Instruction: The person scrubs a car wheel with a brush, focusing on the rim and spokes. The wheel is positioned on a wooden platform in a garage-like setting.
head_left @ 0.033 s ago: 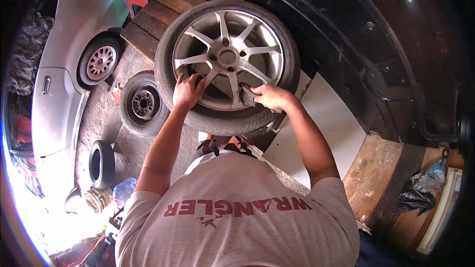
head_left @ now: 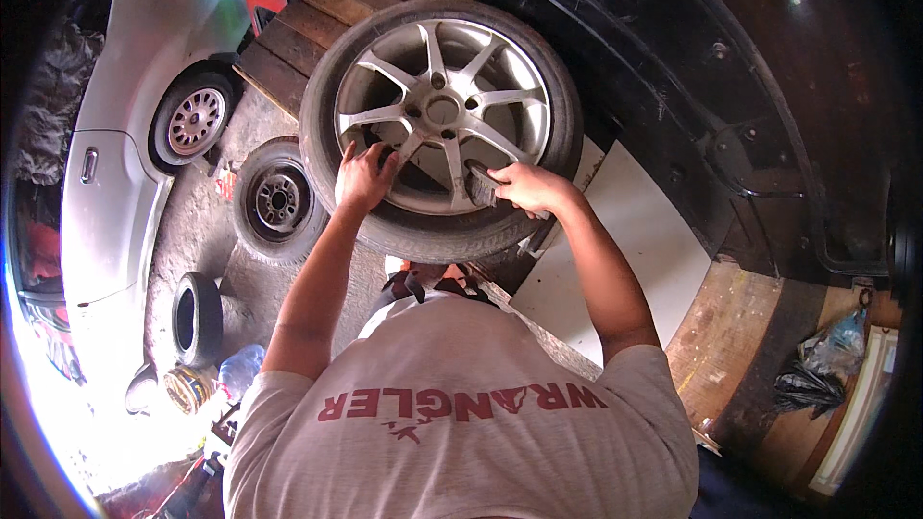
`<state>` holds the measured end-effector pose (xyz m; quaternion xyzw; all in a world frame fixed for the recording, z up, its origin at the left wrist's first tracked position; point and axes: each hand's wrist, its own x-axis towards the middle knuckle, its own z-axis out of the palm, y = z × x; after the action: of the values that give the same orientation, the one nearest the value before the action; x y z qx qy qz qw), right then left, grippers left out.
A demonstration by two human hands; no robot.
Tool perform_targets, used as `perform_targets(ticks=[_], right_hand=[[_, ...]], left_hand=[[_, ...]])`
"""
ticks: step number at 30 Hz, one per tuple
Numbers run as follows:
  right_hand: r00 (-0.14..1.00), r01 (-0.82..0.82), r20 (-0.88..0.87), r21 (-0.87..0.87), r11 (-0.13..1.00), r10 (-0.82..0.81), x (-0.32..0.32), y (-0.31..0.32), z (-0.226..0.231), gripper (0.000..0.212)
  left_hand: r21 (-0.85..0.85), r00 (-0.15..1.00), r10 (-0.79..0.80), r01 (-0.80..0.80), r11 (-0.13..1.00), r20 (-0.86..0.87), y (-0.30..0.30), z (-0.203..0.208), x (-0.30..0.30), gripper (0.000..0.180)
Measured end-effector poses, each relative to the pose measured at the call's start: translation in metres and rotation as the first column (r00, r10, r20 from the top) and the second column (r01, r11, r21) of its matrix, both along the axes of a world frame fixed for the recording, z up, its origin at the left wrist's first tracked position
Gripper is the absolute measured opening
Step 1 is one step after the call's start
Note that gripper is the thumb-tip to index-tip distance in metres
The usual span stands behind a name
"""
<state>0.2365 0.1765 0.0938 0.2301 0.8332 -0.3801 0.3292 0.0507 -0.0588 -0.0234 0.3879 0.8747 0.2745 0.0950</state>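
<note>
A car wheel with a silver multi-spoke alloy rim point(head_left: 479, 97) and a dusty black tire point(head_left: 562, 106) lies face up in front of me. On its near left side, my left hand point(head_left: 365, 179) grips the rim's edge, fingertips curled over it beside a spoke. My right hand point(head_left: 532, 189) is closed around a dark brush point(head_left: 480, 186). The brush's bristles touch the near right part of the rim, next to a spoke. Part of the brush's handle is hidden by my fingers.
Wooden planks point(head_left: 279, 58) lie beyond the wheel. A silver car point(head_left: 115, 183) stands at left, near a steel wheel point(head_left: 279, 200) and a loose tire point(head_left: 198, 319). To the right are a white board point(head_left: 625, 250), a large black panel point(head_left: 663, 67) and a hanging plastic bag point(head_left: 829, 356).
</note>
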Motion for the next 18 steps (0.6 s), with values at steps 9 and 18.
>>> perform_targets(ticks=[9, 18], right_hand=[[0.955, 0.247, -0.156, -0.051, 0.968, -0.252, 0.003, -0.012, -0.058, 0.055], [0.976, 0.137, -0.200, 0.236, 0.962, -0.089, -0.003, -0.027, -0.054, 0.050]], left_hand=[[-0.006, 0.999, 0.004, -0.004, 1.000, -0.037, 0.007, -0.003, -0.006, 0.041], [-0.003, 1.000, 0.005, -0.005, 1.000, -0.010, 0.010, 0.003, -0.006, 0.042]])
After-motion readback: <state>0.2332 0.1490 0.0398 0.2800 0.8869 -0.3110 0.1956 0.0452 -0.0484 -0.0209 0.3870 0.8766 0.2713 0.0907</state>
